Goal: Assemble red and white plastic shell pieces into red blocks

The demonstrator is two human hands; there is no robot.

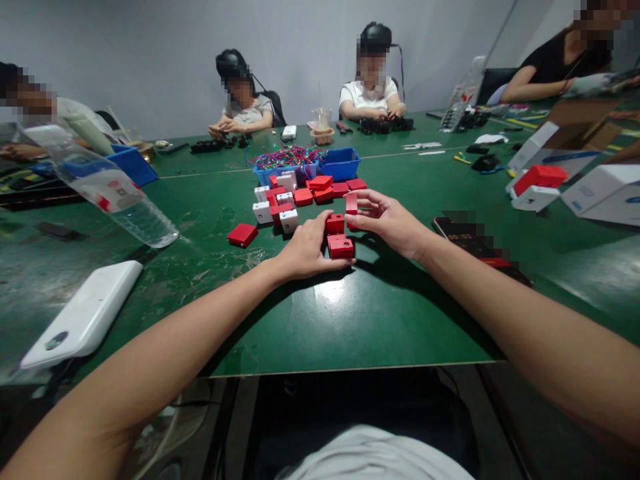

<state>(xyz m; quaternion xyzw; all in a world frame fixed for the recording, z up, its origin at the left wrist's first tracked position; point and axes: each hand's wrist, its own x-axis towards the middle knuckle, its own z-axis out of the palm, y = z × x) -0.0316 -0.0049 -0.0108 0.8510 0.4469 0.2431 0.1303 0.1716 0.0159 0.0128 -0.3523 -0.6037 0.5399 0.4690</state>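
My left hand [311,248] rests on the green table, its thumb and fingers closed around the front and back of two small red plastic boxes. The nearer red box [341,247] has a small round hole in its face; behind it is another red box [335,224]. My right hand [383,217] pinches a red box [351,203] between thumb and fingers, just beyond and to the right of those two. Further off lies a cluster of red boxes [320,187] and white boxes [261,213]. A single red box [243,235] lies flat to the left of my left hand.
Blue bins [343,165] stand behind the cluster, one full of coloured wires [290,158]. A water bottle [120,200] and a white power bank [85,317] are at left. A phone [470,247] and cardboard boxes [610,193] are at right. Several people sit around the table.
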